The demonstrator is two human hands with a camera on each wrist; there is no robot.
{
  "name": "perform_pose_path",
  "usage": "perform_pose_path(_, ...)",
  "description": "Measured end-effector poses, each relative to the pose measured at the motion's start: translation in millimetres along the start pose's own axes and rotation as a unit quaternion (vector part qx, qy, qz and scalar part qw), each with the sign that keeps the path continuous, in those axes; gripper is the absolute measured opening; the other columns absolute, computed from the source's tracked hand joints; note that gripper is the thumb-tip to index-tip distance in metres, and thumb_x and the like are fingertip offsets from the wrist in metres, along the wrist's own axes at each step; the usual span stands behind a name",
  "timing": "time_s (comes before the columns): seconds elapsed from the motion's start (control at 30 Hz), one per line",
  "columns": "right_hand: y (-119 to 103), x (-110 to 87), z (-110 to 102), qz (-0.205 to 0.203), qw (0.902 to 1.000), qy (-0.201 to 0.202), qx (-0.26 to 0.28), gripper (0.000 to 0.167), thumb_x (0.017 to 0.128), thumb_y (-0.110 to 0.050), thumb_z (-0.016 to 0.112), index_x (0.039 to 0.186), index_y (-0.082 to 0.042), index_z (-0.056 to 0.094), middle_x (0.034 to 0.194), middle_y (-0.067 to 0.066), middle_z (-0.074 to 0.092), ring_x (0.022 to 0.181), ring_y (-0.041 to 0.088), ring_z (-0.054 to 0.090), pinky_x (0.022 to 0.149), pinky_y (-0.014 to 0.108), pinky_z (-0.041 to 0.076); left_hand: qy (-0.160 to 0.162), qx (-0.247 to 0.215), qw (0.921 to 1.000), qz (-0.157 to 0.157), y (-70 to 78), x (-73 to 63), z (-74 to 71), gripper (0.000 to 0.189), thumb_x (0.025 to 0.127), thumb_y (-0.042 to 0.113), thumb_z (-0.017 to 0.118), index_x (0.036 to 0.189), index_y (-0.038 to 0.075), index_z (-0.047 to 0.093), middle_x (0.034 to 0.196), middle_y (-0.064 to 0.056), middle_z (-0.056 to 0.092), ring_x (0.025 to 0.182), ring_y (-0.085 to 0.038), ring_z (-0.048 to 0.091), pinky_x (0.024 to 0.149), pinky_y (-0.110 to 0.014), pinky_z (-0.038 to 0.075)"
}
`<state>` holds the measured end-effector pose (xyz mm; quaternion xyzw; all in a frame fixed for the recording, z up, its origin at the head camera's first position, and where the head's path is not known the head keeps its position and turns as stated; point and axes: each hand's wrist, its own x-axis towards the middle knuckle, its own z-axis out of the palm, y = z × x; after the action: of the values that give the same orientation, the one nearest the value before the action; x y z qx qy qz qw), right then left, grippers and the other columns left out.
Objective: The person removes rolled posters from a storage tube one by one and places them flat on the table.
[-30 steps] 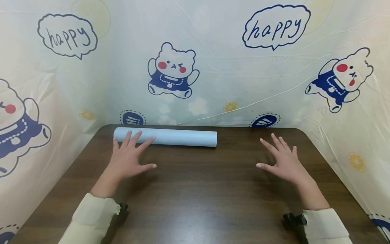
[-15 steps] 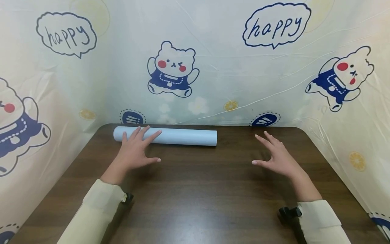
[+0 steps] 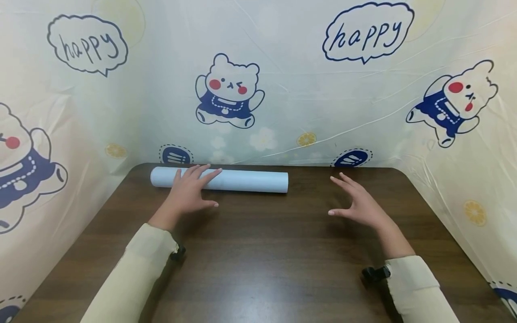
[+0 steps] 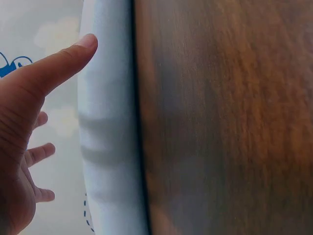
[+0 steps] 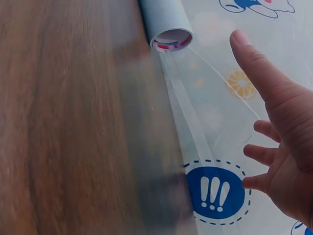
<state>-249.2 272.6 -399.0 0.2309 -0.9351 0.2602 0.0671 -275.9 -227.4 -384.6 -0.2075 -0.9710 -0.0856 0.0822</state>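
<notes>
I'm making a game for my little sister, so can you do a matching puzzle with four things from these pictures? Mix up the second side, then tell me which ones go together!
Things:
1. Roll
2. Table
3. Backdrop
4. Left sleeve

What fits:
A. Dark brown, with wood grain
B. Plain cream, around an arm
C. Light blue, with a hollow end
D. Printed with bears and the word "happy"

Right pairs:
1-C, 2-A, 3-D, 4-B
</notes>
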Motion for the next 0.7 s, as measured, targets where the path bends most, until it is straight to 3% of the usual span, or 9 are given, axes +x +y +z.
perform_pose_path(0.33, -0.9, 9.3, 10.1, 0.001, 0.9993, -0.006, 0.036, 0.095, 0.071, -0.041, 0.086, 0.15, -0.015, 0.039, 0.157, 0.019, 0.026, 0.14, 0.044, 0.028, 0.104, 0.064, 0.031, -0.001, -0.011, 0.9999, 0.005, -5.4, 16.9, 3.1, 0.088, 0.072, 0.041, 0.086, 0.148, 0.025, 0.045, 0.15, -0.016, 0.04, 0.136, -0.04, 0.033, 0.106, -0.069, 0.02)
perform_pose_path(0.7, -3.4, 22.4, 23.5, -0.001, 0.9972, -0.014, 0.073, 0.092, 0.073, -0.039, 0.086, 0.149, -0.016, 0.041, 0.157, 0.017, 0.026, 0.141, 0.043, 0.027, 0.104, 0.064, 0.032, -0.042, -0.012, 0.999, -0.013, -16.3, 39.6, 13.3, 0.089, 0.069, 0.035, 0.089, 0.146, 0.03, 0.047, 0.155, -0.015, 0.029, 0.139, -0.043, 0.026, 0.104, -0.075, 0.01)
